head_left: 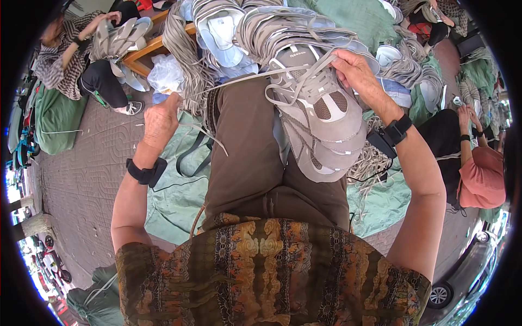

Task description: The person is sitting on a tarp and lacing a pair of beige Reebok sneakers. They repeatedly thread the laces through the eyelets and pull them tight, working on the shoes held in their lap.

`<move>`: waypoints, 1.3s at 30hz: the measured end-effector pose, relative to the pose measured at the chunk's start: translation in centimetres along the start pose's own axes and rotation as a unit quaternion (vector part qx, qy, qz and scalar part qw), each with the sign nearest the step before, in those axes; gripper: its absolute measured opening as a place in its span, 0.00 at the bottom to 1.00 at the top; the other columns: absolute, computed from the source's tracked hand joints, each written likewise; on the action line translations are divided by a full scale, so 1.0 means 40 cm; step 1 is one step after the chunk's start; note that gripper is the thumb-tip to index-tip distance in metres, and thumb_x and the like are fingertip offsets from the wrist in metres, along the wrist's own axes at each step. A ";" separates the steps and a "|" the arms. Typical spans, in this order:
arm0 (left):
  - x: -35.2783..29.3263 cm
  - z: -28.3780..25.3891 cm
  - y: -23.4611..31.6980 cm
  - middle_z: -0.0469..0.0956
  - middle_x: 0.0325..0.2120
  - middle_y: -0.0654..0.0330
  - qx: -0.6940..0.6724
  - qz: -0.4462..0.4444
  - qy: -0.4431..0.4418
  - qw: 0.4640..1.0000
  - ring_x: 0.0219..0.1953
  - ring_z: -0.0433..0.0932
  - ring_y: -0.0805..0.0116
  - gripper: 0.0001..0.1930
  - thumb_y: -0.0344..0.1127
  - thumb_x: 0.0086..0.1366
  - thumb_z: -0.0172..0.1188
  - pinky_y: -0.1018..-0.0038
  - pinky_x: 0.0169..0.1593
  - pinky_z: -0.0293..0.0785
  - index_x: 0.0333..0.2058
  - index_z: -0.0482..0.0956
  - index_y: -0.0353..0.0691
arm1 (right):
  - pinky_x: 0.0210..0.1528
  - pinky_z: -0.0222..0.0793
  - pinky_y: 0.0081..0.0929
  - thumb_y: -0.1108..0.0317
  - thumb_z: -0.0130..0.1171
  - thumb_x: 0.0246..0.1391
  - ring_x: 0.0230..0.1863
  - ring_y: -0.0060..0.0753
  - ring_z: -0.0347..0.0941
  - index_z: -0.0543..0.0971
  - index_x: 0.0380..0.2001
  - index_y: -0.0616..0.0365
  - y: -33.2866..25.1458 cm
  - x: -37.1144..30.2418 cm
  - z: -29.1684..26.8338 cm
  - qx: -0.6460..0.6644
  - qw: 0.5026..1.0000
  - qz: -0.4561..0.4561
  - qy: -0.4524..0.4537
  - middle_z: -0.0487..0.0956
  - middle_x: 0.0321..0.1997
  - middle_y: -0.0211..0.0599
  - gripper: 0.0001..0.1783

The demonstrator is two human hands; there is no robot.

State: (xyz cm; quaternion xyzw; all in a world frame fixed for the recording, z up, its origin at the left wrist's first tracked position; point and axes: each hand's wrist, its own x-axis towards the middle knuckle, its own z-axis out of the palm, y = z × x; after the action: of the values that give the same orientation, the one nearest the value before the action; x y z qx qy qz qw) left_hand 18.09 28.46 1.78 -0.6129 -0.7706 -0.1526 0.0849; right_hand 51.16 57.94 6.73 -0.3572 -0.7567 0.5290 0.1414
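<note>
A stack of grey shoe uppers (338, 133) rests across my thighs, toes toward me. The top one has brown mesh on the toe and a partly threaded lace. My left hand (161, 122) is closed on that flat grey shoelace (236, 82), out beyond my left knee. The lace runs taut from it to the shoe, and a loose end dangles below my fist. At the far right side of the stack, my right hand (354, 71) pinches a lace loop beside the tongue (296, 56).
Large bundles of more grey uppers (266, 27) lie beyond my knees. A hank of laces (182, 54) hangs left of them, near a white plastic bag (166, 73) and a wooden frame (138, 57). Loose laces (370, 155) pile at right. Other people sit at both sides.
</note>
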 end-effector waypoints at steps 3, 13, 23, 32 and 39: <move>-0.011 0.009 -0.017 0.75 0.18 0.51 0.005 -0.013 -0.013 1.000 0.23 0.76 0.48 0.01 0.31 0.62 0.53 0.58 0.26 0.70 0.33 0.72 0.44 | 0.20 0.52 0.12 0.61 0.50 0.61 0.19 0.10 0.57 0.79 0.39 0.53 0.002 0.001 0.010 -0.029 0.998 -0.049 0.000 0.67 0.20 0.17 0.11; -0.057 0.033 -0.076 0.75 0.18 0.49 0.051 -0.037 0.004 0.998 0.23 0.77 0.47 0.02 0.30 0.62 0.51 0.55 0.26 0.69 0.33 0.72 0.44 | 0.45 0.66 0.25 0.63 0.51 0.57 0.40 0.26 0.72 0.78 0.40 0.59 0.014 0.007 0.009 -0.095 0.987 -0.122 -0.051 0.78 0.36 0.34 0.13; -0.131 0.117 -0.155 0.73 0.14 0.48 0.043 -0.052 -0.095 0.993 0.22 0.76 0.44 0.05 0.30 0.59 0.53 0.52 0.27 0.69 0.35 0.73 0.46 | 0.38 0.64 0.20 0.67 0.54 0.55 0.35 0.18 0.67 0.75 0.36 0.59 0.043 0.021 0.004 -0.092 0.987 -0.122 -0.052 0.72 0.33 0.26 0.08; 0.082 -0.044 0.241 0.79 0.31 0.51 -0.227 0.035 0.061 0.971 0.34 0.78 0.54 0.08 0.27 0.56 0.59 0.66 0.40 0.73 0.37 0.77 0.38 | 0.31 0.59 0.11 0.72 0.53 0.59 0.28 0.09 0.61 0.74 0.33 0.58 -0.028 -0.082 -0.033 -0.082 0.977 -0.189 -0.045 0.69 0.29 0.18 0.02; 0.206 0.054 0.455 0.77 0.22 0.56 -0.343 0.000 -0.016 0.939 0.24 0.77 0.63 0.09 0.33 0.53 0.63 0.71 0.31 0.73 0.32 0.77 0.37 | 0.36 0.69 0.38 0.76 0.56 0.50 0.34 0.46 0.72 0.75 0.38 0.59 -0.072 -0.017 0.030 -0.301 0.872 -0.383 0.039 0.73 0.38 0.39 0.10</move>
State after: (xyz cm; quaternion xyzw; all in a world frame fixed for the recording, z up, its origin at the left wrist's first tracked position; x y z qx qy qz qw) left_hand 33.94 40.45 4.77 -0.6073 -0.6727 -0.3978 -0.1429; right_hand 49.81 56.09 8.96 -0.0848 -0.9508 0.1648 0.2483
